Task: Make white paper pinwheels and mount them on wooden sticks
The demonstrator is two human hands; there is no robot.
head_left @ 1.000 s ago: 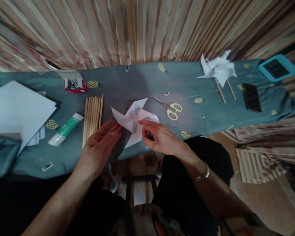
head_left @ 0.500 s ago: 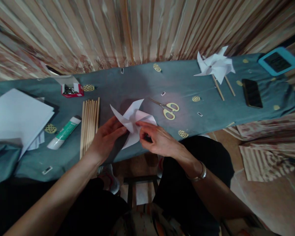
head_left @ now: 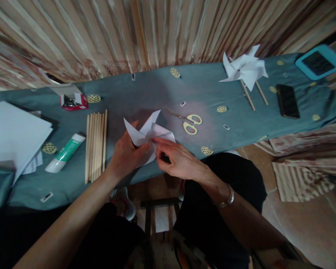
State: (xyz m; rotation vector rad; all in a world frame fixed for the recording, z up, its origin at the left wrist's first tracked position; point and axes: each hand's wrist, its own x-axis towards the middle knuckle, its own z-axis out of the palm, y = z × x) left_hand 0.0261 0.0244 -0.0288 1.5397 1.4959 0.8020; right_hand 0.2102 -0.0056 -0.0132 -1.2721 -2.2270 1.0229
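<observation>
A white paper pinwheel [head_left: 151,127] with folded blades is held above the cloth, between both hands. My left hand [head_left: 127,151] grips it from the left, its thumb pressed near the centre and its other fingers behind the paper. With bent fingers, my right hand [head_left: 176,157] pinches the pinwheel at its middle from the right side, index fingertip on the centre. Just beyond, on the right, lies a pair of scissors [head_left: 189,121] with pale yellow handles. Left of my left hand is a row of wooden sticks [head_left: 96,145].
A glue stick [head_left: 65,153], a stack of white paper [head_left: 16,130] and a red box of small metal pieces [head_left: 74,101] lie at left. Pinwheels on sticks [head_left: 245,69], a phone [head_left: 288,101] and a blue-framed display [head_left: 319,62] are at right on the patterned tablecloth [head_left: 145,89].
My left hand has shifted further over the pinwheel, its thumb moving to the centre beside my right index finger. The view has turned slightly.
</observation>
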